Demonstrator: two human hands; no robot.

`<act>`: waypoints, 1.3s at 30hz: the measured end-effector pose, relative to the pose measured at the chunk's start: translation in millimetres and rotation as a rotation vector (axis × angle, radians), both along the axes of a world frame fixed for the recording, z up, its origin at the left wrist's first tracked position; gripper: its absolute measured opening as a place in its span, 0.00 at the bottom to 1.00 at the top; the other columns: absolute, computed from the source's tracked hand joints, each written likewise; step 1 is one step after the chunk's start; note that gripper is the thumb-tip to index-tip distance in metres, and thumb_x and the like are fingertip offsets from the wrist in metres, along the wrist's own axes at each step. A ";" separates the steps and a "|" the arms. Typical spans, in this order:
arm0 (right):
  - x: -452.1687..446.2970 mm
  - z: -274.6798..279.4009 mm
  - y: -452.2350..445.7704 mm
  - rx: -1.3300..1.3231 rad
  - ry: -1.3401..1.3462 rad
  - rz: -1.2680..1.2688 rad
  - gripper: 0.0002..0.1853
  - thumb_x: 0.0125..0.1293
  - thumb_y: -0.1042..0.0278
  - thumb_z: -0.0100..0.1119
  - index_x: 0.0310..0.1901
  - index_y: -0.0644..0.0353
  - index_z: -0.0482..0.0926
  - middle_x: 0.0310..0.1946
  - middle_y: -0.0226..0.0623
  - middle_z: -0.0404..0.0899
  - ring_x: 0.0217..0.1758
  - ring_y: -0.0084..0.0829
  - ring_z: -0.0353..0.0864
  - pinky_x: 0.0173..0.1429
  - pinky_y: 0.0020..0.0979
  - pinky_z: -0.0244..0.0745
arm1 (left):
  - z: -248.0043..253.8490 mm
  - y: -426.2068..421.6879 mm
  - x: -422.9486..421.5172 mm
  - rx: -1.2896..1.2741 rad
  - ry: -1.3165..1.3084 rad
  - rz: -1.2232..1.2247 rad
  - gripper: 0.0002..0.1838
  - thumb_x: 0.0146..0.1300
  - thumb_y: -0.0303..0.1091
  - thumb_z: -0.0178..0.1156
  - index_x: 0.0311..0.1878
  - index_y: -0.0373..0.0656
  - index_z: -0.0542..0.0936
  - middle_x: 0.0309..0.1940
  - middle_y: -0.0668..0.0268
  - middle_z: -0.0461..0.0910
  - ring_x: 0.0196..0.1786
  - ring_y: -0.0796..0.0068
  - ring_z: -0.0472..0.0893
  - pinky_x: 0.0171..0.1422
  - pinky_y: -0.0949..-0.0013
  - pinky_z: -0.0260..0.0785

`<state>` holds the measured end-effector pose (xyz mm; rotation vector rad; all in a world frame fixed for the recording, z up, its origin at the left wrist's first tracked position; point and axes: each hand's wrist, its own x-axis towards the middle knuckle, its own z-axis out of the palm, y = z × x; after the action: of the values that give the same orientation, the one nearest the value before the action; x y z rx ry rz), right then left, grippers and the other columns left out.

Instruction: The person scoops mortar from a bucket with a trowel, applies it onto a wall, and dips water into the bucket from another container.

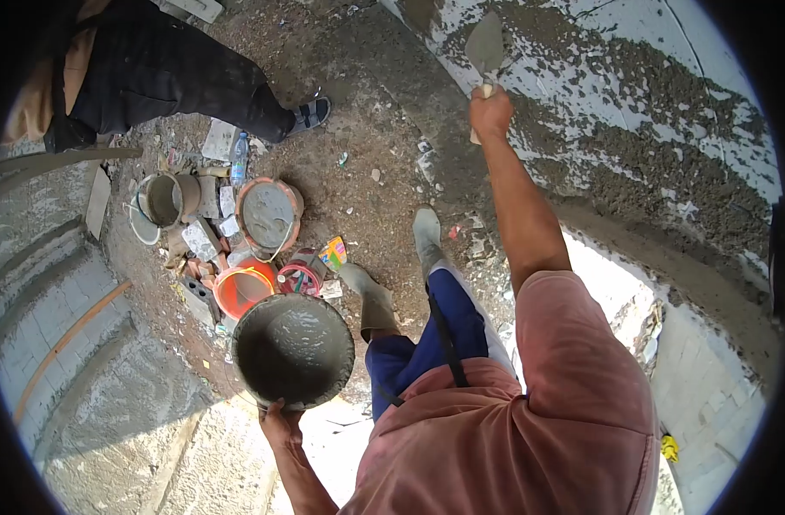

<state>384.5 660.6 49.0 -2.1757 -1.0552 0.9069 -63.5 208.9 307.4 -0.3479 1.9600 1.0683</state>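
Note:
My left hand (281, 423) grips the rim of a round, dark mortar pan (238, 365), held out at my left side. Wet grey mortar (296, 348) lies inside it. My right arm is stretched out toward the wall (598, 112), which is patched with rough grey mortar over a pale surface. In that hand (492, 113) I hold a pointed trowel (485, 45) by its handle, fingers wrapped round it. The trowel's blade points away from me and lies over the wall in this view; whether it touches cannot be told.
On the ground at left stand a bucket of grey mix (271, 215), an orange bucket (242, 290), a grey bucket (171, 199) and a small red pail (302, 273). A water bottle (240, 156) and rubble lie near. Another person's leg (187, 77) reaches in at upper left.

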 end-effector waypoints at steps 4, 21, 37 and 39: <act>-47.8 144.4 -60.3 0.211 -0.190 0.453 0.19 0.70 0.57 0.61 0.50 0.66 0.79 0.34 0.57 0.85 0.37 0.56 0.85 0.43 0.49 0.78 | 2.3 4.8 5.2 0.041 -0.080 -0.022 0.28 0.57 0.16 0.48 0.64 0.39 0.72 0.54 0.52 0.78 0.52 0.50 0.82 0.51 0.43 0.81; -145.3 172.1 -228.6 -0.141 -0.159 1.281 0.20 0.68 0.62 0.58 0.56 0.64 0.78 0.54 0.52 0.82 0.55 0.53 0.83 0.62 0.48 0.75 | -3.4 109.9 50.4 0.296 -0.058 -0.365 0.16 0.62 0.20 0.55 0.54 0.40 0.77 0.38 0.65 0.82 0.35 0.70 0.85 0.35 0.64 0.84; 76.5 103.7 -133.1 -0.211 0.610 -0.208 0.10 0.67 0.64 0.67 0.41 0.62 0.81 0.27 0.32 0.79 0.23 0.24 0.76 0.23 0.28 0.72 | -0.4 40.3 -17.3 0.072 -0.003 -0.304 0.27 0.60 0.19 0.50 0.64 0.42 0.74 0.51 0.55 0.81 0.48 0.54 0.85 0.45 0.46 0.85; 107.6 194.9 -150.8 0.021 0.356 -0.133 0.10 0.68 0.66 0.65 0.43 0.64 0.81 0.26 0.30 0.78 0.21 0.21 0.74 0.24 0.28 0.70 | 4.8 32.8 -23.3 0.039 0.012 -0.299 0.26 0.60 0.19 0.51 0.64 0.41 0.73 0.50 0.55 0.81 0.47 0.53 0.85 0.44 0.46 0.86</act>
<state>492.0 509.8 243.8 -1.9449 -0.7350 1.1602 -86.9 241.6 312.2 -0.0246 1.9259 0.9138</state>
